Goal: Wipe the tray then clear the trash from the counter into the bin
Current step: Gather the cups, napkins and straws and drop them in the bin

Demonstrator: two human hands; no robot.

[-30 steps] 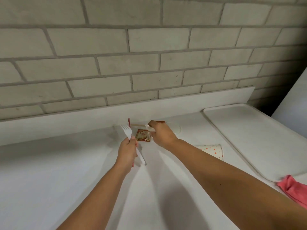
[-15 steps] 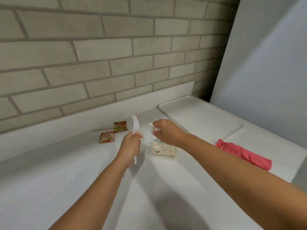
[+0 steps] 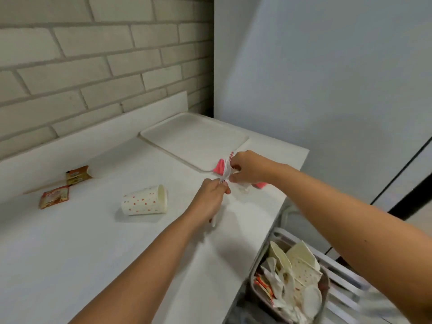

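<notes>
My left hand is closed around a white plastic fork together with a red-striped straw, held upright above the counter. My right hand pinches the top of the fork and straw, with a small white wrapper scrap under its fingers. The white tray lies bare at the back right of the counter. A pink cloth lies by the tray's near corner, mostly hidden behind my hands. A dotted paper cup lies on its side. Two sauce packets and a wooden stirrer lie at the left.
A bin holding paper cups, lids and packets stands below the counter's right edge. A brick wall with a white backsplash runs behind the counter, and a pale wall closes off the right side.
The view has swung right, so the bin now shows. Both hands moved right across the counter toward the tray's corner, and my right hand now meets the fork and straw in my left.
</notes>
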